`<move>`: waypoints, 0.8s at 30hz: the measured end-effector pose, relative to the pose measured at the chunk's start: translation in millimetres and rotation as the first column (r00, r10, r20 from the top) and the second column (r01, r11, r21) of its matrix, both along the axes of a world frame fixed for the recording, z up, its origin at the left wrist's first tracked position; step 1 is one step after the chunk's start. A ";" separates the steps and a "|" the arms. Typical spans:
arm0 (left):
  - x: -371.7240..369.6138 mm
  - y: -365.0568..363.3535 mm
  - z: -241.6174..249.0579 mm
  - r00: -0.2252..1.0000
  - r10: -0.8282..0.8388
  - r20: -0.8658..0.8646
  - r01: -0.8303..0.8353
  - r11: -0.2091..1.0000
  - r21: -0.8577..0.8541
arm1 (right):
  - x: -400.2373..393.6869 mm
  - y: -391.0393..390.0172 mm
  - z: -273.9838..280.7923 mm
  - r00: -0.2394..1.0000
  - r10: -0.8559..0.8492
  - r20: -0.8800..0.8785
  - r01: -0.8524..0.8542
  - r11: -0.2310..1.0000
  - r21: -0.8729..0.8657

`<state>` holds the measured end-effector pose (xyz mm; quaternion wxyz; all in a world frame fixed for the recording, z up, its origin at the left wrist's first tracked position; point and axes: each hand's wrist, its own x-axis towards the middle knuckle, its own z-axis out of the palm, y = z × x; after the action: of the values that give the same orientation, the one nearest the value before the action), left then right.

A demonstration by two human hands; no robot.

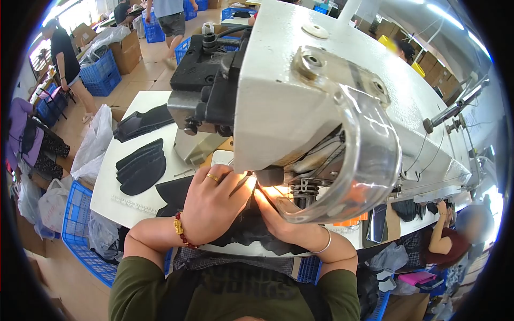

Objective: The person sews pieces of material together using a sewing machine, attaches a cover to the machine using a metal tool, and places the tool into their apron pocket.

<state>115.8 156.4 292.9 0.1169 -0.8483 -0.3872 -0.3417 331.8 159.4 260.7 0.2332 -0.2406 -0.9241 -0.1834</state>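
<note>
- My left hand (pixel 210 202): centre of frame, fingers bent, tips at the bright spot under the machine head; can't tell if they pinch anything, glare there.
- My right hand (pixel 279 222): just right of it, fingers stretched toward the same spot, partly behind the clear guard (pixel 375 155); can't tell if clamped.
- Dark material (pixel 241 232): lower centre, between and below my hands, wavy near edge, on the white table (pixel 110 184).
- Wrists: red beaded bracelet (pixel 180 230) on my left, thin bangle (pixel 323 241) on my right; gold ring (pixel 213 177) on a left finger.
- White sewing machine (pixel 289 107): over my hands, filling upper centre to right.
- Left of frame: stacked black pieces (pixel 142 167), clear ruler (pixel 134 204) just below them.
- Right of centre: phone (pixel 377 224).
- Lower left: blue crate (pixel 77 224) beside the table.
- Far right: seated person (pixel 450 241); upper left: standing person (pixel 65 56).
</note>
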 end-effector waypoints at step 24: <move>-2.0 4.9 -3.2 1.000 -0.012 -0.007 0.012 0.998 0.061 | 0.9 2.4 1.0 0.991 -0.050 0.127 0.029 0.987 0.157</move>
<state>113.8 161.3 289.7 0.1420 -0.8478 -0.3711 -0.3512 332.8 161.8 261.7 0.1868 -0.2277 -0.9154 -0.2743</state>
